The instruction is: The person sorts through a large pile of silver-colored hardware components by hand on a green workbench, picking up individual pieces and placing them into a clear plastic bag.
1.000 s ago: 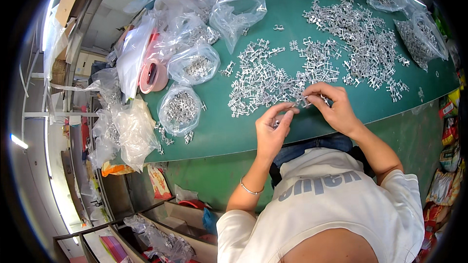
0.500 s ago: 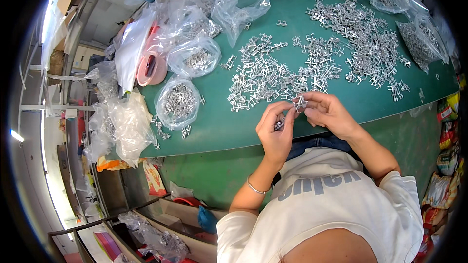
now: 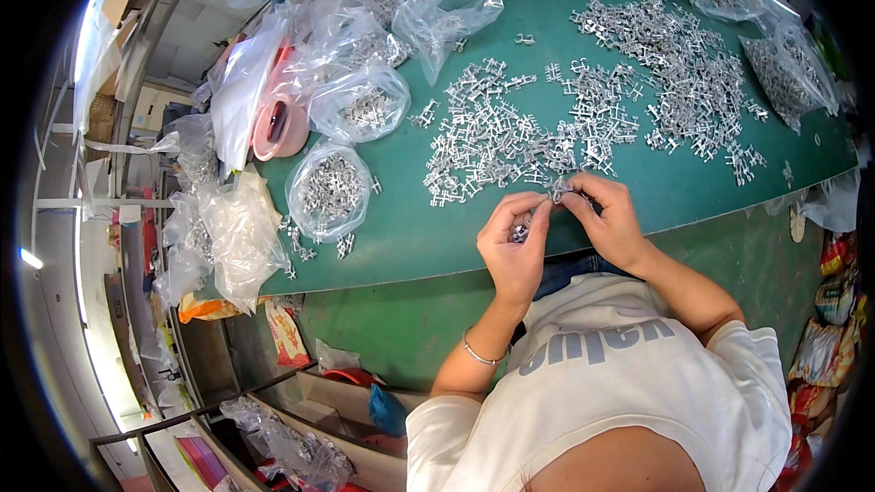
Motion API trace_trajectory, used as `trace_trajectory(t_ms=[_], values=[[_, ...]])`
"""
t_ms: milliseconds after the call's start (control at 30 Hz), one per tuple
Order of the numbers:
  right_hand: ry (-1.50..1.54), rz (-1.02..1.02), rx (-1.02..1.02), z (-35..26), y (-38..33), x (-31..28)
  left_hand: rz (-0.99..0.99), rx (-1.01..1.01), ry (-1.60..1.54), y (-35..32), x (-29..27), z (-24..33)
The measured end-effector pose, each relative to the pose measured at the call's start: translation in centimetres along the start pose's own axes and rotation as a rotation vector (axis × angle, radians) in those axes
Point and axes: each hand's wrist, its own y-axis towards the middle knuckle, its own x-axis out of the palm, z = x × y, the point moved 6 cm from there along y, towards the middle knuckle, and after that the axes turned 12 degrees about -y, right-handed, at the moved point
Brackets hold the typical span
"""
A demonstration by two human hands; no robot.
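Observation:
Just above the table's near edge, my two hands meet fingertip to fingertip. Between them is a small silvery metal clip (image 3: 559,189), partly covered by fingers. My left hand (image 3: 513,241) pinches it with thumb and forefinger, while further metal clips (image 3: 519,232) sit in its curled palm. Thumb and fingers of my right hand (image 3: 604,219) close on the same clip from the other side. Beyond my fingertips a loose pile of metal clips (image 3: 488,141) spreads over the green table (image 3: 428,246). Another batch of clips (image 3: 602,109) lies to its right.
A bigger clip heap (image 3: 684,73) covers the far right. Filled plastic bags (image 3: 793,82) line that edge. To the left stand open bags of clips (image 3: 330,191), a pink container (image 3: 281,128) and a crumpled bag (image 3: 241,237). Open drawers (image 3: 319,410) are at lower left.
My right hand's fingers have curled in closer around the clip at the left fingertips, and its wrist has shifted slightly left. My left hand stays nearly still. The piles look unchanged.

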Motion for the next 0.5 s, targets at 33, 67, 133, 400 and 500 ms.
trace_trajectory(t_ms=[33,67,133,400,500], values=[[0.004,0.027,0.018,-0.1,-0.1,-0.2,0.001,0.009,0.008,0.0,0.0,0.1],[0.008,0.055,0.034,-0.5,-0.3,-0.3,0.002,0.020,0.017,0.0,0.0,0.2],[0.094,0.091,0.067,-0.6,-0.3,-0.3,0.017,0.018,0.041,-0.1,-0.1,0.4],[0.373,0.027,0.132,0.6,-1.0,0.8,-0.004,0.444,0.361,-1.0,1.2,2.8],[0.502,-0.044,0.260,0.9,-1.2,0.8,-0.017,0.290,0.250,-0.8,0.9,2.1]])
